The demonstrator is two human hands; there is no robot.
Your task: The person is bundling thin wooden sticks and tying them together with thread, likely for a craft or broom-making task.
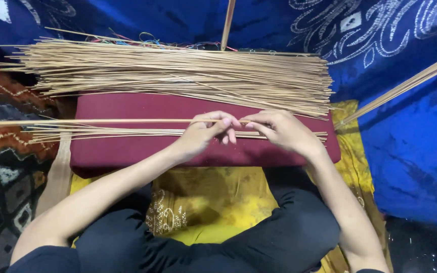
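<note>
Bamboo stick (102, 121) pinched by both hands (206, 132) (279, 129).

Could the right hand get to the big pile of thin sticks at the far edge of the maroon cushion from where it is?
Probably yes. The right hand rests on the maroon cushion just below the big pile of sticks, with only bare cushion between them. It is, though, pinching a single stick together with the left hand.

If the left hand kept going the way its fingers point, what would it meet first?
The left hand points right along the thin stick; it would almost at once meet the right hand, whose fingertips look nearly touching.
</note>
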